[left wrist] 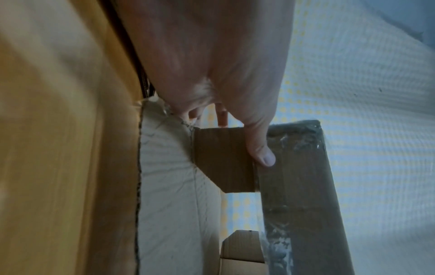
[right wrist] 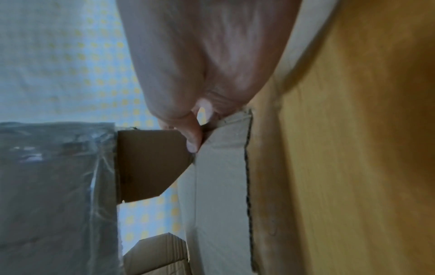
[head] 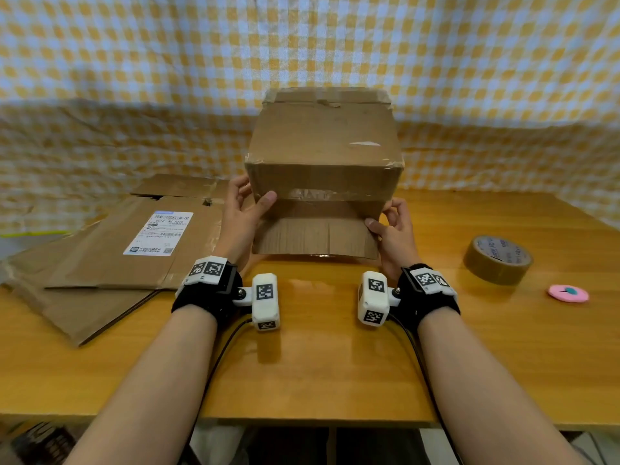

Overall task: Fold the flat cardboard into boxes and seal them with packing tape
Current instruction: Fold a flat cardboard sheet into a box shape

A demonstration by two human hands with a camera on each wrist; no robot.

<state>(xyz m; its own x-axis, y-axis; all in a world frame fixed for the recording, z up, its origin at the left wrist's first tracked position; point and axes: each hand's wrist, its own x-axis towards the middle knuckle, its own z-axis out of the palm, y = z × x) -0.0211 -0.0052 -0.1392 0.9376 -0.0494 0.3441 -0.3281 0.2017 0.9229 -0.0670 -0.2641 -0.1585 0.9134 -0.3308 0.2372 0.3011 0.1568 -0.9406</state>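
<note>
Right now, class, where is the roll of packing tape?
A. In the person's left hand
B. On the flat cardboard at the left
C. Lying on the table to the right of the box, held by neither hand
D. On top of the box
C: the roll of packing tape lies on the table, while the left hand and right hand both grip the box.
</note>
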